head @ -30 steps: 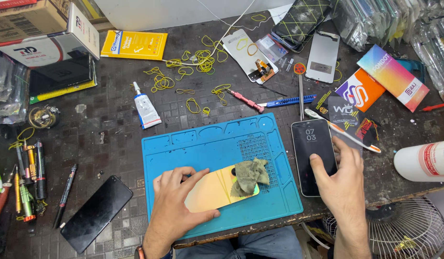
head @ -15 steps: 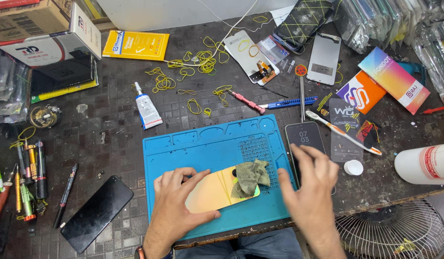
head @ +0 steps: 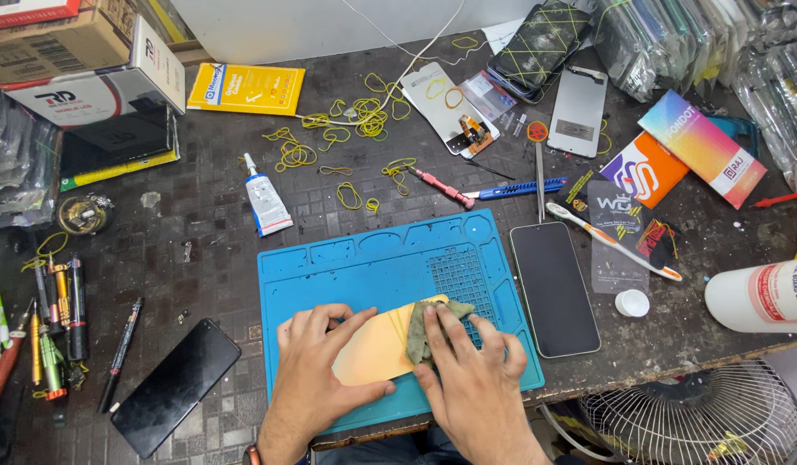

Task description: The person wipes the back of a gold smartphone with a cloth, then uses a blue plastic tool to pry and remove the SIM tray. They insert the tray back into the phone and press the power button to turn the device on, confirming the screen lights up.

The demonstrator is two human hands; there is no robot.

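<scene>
Two flat hands: left [head: 317, 362] splayed on yellow panel [head: 377, 353], right [head: 467, 366] pressing cloth [head: 423, 331].

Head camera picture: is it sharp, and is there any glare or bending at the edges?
Head view: sharp across the blue mat; left hand and right hand show no blur. Soft light, faint shadows. Mild sheen on the black phone. The table edge bows slightly, wide-lens distortion.

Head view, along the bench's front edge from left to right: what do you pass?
Pens → black phone → left hand → yellow panel → cloth → right hand → dark phone → white cap → white bottle.
</scene>
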